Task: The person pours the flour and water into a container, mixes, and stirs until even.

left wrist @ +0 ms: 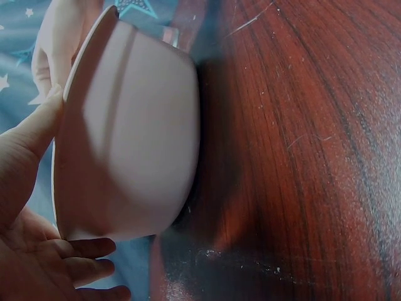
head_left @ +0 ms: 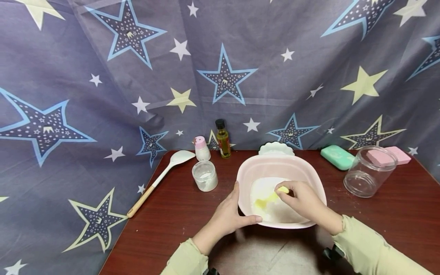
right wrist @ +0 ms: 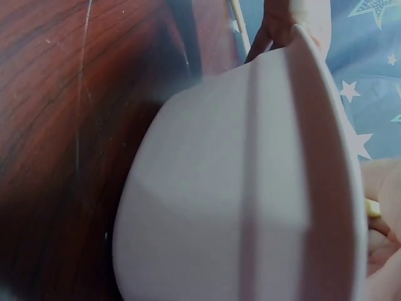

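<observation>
Right hand [head_left: 304,198] pinches a light-looking yellow piece [head_left: 283,190]; left hand [head_left: 227,214] rests spread on the stiff-looking basin [head_left: 285,166], best held by its rim.

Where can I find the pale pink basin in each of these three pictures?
Head: the pale pink basin sits below and right of centre.
Left wrist: the basin fills much of the left half.
Right wrist: the basin spans the middle, down to the bottom edge.
Shared landmark: the left hand touching its rim.
</observation>
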A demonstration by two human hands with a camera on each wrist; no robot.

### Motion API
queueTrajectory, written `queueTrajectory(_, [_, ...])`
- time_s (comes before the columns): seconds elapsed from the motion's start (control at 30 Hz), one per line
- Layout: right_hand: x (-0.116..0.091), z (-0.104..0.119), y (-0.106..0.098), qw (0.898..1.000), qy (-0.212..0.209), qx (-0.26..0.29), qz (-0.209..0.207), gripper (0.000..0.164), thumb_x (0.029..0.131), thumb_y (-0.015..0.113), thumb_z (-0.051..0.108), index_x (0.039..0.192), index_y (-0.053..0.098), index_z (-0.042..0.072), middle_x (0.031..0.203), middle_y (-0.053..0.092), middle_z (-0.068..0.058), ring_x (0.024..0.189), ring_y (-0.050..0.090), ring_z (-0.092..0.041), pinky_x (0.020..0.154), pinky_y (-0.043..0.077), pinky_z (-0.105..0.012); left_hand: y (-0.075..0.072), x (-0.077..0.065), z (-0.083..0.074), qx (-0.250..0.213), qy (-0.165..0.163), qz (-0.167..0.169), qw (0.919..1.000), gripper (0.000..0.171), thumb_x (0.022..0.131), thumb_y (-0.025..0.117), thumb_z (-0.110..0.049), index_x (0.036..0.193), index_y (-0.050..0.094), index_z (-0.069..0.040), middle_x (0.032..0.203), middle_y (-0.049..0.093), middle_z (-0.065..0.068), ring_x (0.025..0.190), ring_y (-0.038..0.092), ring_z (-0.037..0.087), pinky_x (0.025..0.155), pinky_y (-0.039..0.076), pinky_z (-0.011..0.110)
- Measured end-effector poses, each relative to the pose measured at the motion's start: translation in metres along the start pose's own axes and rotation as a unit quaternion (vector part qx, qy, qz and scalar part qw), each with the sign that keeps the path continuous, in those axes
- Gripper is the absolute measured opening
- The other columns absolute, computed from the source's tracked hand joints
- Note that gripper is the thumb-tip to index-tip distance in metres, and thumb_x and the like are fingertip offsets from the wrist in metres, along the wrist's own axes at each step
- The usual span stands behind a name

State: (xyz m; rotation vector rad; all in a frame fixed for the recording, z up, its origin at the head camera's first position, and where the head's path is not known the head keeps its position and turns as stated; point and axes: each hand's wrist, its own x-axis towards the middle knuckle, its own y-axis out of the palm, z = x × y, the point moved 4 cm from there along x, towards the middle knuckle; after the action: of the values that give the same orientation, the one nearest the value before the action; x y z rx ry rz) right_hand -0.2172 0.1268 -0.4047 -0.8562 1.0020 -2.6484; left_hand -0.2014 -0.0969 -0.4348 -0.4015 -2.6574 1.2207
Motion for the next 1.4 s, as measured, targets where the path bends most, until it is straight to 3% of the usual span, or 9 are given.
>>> queueTrajectory(0.27, [0.009,-0.007,0.002,0.999,0.030,-0.018,-0.040,0.006,0.088,0.067,0.001,0.087,0.073,0.004,0.080,0.068,0.003,0.065,0.048,-0.005,0.063,0.045,-0.025,0.000,0.000,0.000,0.001,-0.001,-0.001,1.0000,0.124,0.069,0.079,-0.061,0.155,0.013,0.000,0.156,0.028,0.017,0.137,0.038,0.029,0.106,0.037,0.047])
queueTrajectory(0.4, [0.010,-0.016,-0.006,0.996,0.053,-0.049,-0.052,0.007,0.087,0.066,0.000,0.088,0.073,0.003,0.074,0.065,0.002,0.059,0.043,-0.006,0.058,0.042,-0.027,0.000,0.000,0.001,-0.002,0.000,-0.001,1.0000,0.124,0.069,0.079,-0.061,0.155,0.013,-0.001,0.156,0.028,0.016,0.137,0.037,0.028,0.106,0.037,0.047])
queueTrajectory(0.63, [0.008,-0.029,-0.028,0.984,0.089,-0.134,-0.075,0.009,0.086,0.065,0.006,0.087,0.073,0.006,0.063,0.058,0.004,0.059,0.050,-0.018,0.064,0.045,-0.044,0.001,0.000,0.001,-0.004,0.000,-0.002,1.0000,0.124,0.069,0.080,-0.061,0.155,0.014,0.000,0.156,0.028,0.017,0.137,0.037,0.029,0.106,0.037,0.047])
queueTrajectory(0.77, [0.005,-0.035,-0.040,0.979,0.101,-0.156,-0.079,0.011,0.085,0.063,0.005,0.088,0.073,0.005,0.060,0.054,0.003,0.056,0.048,-0.020,0.058,0.043,-0.042,0.001,0.000,0.001,-0.006,0.000,-0.004,1.0000,0.124,0.069,0.080,-0.060,0.155,0.014,0.000,0.155,0.029,0.018,0.137,0.038,0.029,0.106,0.037,0.047])
queueTrajectory(1.1, [-0.005,-0.034,-0.064,0.978,0.115,-0.172,-0.036,0.010,0.085,0.062,0.004,0.088,0.072,0.003,0.072,0.064,-0.003,0.058,0.051,-0.019,0.053,0.041,-0.037,0.001,0.001,0.001,-0.007,-0.007,-0.003,0.9999,0.125,0.068,0.081,-0.061,0.155,0.014,-0.001,0.155,0.029,0.018,0.137,0.037,0.029,0.106,0.037,0.047])
queueTrajectory(1.4, [-0.015,-0.024,-0.076,0.978,0.138,-0.157,0.024,0.009,0.083,0.062,0.006,0.080,0.069,0.010,0.059,0.048,0.007,0.052,0.039,-0.012,0.049,0.030,-0.028,0.000,0.001,0.000,-0.008,-0.005,-0.005,0.9999,0.126,0.067,0.081,-0.060,0.155,0.014,0.000,0.155,0.030,0.019,0.137,0.038,0.028,0.106,0.037,0.046])
